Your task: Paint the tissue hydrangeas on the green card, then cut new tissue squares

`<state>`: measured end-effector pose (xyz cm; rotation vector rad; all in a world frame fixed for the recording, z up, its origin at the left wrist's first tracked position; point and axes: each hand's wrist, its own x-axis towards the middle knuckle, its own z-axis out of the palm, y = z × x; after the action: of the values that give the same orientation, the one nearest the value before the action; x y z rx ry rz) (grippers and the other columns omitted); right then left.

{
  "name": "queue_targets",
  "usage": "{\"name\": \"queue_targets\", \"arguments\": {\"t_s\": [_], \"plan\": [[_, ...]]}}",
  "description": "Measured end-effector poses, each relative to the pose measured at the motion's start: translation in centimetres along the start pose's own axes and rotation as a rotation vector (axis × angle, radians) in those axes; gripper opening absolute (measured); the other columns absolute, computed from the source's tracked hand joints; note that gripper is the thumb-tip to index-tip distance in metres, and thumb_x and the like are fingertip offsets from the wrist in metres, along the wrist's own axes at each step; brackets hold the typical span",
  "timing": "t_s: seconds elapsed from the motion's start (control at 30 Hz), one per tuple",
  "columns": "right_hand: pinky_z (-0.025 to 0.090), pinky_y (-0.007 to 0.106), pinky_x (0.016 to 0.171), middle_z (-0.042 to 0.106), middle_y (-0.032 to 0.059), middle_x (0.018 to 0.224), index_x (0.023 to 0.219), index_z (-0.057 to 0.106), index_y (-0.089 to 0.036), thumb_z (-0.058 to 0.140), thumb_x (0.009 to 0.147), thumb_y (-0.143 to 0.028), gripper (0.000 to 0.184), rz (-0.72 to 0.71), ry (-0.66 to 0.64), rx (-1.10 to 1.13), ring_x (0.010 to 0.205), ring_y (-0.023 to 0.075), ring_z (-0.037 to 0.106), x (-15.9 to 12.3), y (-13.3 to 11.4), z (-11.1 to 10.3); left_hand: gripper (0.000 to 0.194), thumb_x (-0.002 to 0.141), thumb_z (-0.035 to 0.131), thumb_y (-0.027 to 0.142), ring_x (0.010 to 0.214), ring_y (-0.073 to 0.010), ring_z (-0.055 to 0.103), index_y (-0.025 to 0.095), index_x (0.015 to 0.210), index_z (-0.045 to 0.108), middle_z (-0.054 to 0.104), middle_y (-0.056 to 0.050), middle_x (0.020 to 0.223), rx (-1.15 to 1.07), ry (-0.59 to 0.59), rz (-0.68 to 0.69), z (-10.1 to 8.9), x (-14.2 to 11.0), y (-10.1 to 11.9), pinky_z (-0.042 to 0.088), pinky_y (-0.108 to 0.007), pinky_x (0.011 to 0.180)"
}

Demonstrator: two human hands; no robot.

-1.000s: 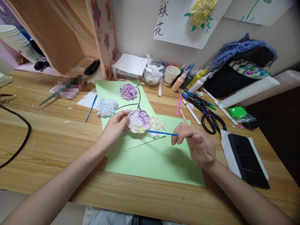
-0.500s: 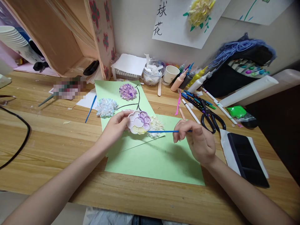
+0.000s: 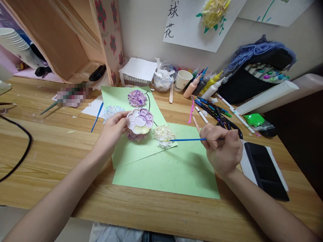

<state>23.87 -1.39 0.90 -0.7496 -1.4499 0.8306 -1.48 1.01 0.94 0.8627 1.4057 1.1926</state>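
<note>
My left hand (image 3: 111, 129) grips the edge of a white flower-shaped paint palette (image 3: 133, 118), which carries purple and yellow paint in its wells. Closed around a thin blue paintbrush (image 3: 188, 139) is my right hand (image 3: 223, 148). The brush's yellowish tip lies at a cream-white paper flower (image 3: 164, 134) on the green paper (image 3: 136, 153). A purple flower (image 3: 137, 98) sits above the palette. The palette partly covers a pinkish flower (image 3: 136, 136), and my left hand partly hides a pale blue one (image 3: 112, 111). Black stems run between the flowers.
Black scissors (image 3: 228, 126) and several pens lie right of the paper, near a black tray (image 3: 264, 171). Paint bottles (image 3: 193, 86), a paper cup (image 3: 183, 80) and a bowl of paper scraps (image 3: 164, 79) stand along the wall. Another blue brush (image 3: 97, 117) lies left.
My left hand has moved the palette left and up, away from the cream-white flower. My right hand has shifted right, and the brush tip has left the palette for that flower.
</note>
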Motion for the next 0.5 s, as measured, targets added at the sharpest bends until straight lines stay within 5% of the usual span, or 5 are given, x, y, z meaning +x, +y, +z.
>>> {"name": "queue_targets", "arguments": {"t_s": [0.5], "plan": [[0.025,0.032,0.055,0.038,0.0000,0.051,0.053,0.040,-0.019,0.028,0.096,-0.040,0.049,-0.087,-0.143,-0.118,0.051,0.0135,0.036,-0.87,0.79,-0.55,0.034,0.069,0.059,0.022,0.075,-0.0138,0.059,0.014,0.102,0.067,0.067,-0.005,0.087,0.008,-0.033,-0.003,0.07,-0.14,-0.32,0.047,-0.025,0.069]]}}
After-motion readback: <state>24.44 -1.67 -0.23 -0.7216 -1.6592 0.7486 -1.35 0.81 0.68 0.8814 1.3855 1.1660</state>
